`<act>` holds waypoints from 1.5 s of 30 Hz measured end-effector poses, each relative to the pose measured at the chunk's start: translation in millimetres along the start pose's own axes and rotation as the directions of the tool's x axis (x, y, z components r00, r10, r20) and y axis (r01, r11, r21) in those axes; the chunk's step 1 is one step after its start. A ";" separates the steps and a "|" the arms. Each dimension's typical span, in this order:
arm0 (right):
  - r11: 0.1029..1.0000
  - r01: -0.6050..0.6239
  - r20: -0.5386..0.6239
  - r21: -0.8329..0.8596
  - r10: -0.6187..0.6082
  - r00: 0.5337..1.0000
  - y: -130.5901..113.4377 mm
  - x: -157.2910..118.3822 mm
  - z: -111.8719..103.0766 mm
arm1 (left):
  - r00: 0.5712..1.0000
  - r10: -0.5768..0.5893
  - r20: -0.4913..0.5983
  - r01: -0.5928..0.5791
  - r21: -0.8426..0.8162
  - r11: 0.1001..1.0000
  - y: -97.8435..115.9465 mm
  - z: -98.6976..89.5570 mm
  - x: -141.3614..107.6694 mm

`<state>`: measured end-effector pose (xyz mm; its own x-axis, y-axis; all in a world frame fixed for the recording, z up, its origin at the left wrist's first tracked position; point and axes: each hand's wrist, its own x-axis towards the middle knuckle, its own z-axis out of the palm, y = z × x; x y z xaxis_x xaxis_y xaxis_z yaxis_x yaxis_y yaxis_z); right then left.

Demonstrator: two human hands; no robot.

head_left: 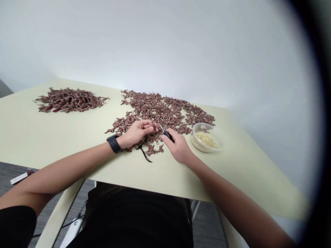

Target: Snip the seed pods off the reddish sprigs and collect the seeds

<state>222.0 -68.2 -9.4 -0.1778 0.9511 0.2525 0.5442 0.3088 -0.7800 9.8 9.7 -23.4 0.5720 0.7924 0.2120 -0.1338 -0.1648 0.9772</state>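
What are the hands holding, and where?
The right hand grips small scissors by their black handles; the left hand pinches a tiny reddish-brown piece between its fingertips.

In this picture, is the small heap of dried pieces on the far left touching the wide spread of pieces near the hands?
Apart. The head view shows a strip of pale table between the small heap and the wide spread.

Support: we identify a pale olive-green table [51,141] as the work surface.
Rear left: we note a compact heap of dried reddish-brown pods [69,100], a few darker red.
Rear centre: we note a wide, loose spread of pods [160,110], well apart from the heap.
Right: we note a clear plastic tub [207,146] of pale seeds [206,140], just beside the spread.
Front centre: we note a thin black strip [146,156] at the spread's near edge.
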 end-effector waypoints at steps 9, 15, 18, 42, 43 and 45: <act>0.980 0.086 0.043 -0.180 -0.079 0.996 9.5 0.7 -0.9 | 0.998 -0.049 0.044 0.056 -0.173 0.983 -1.3 8.6 -2.7; 0.983 0.088 0.058 -0.161 -0.079 0.995 8.3 1.3 -0.3 | 0.999 -0.034 0.040 0.038 -0.103 0.994 3.7 10.5 -3.2; 0.983 0.078 0.069 -0.164 -0.067 0.995 7.1 1.1 -0.8 | 0.999 -0.030 0.043 0.034 -0.087 0.996 5.2 10.6 -4.6; 0.389 -0.683 0.616 0.618 0.301 0.728 -11.6 4.8 -5.1 | 0.855 0.474 0.211 -0.432 0.797 0.424 1.2 -12.6 -6.0; 0.373 -0.698 0.632 0.611 0.301 0.714 -12.0 5.4 -6.1 | 0.848 0.458 0.268 -0.454 0.814 0.362 3.0 -16.4 -5.7; 0.341 -0.726 0.667 0.597 0.292 0.685 -11.6 6.5 -7.4 | 0.840 0.408 0.359 -0.492 0.820 0.292 6.6 -21.7 -5.3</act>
<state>220.6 -65.6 5.5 -0.5103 0.7409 -0.4367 -0.1748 -0.5866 -0.7908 -11.7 17.1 -18.4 0.7160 0.3877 0.5805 0.3435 -0.9196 0.1905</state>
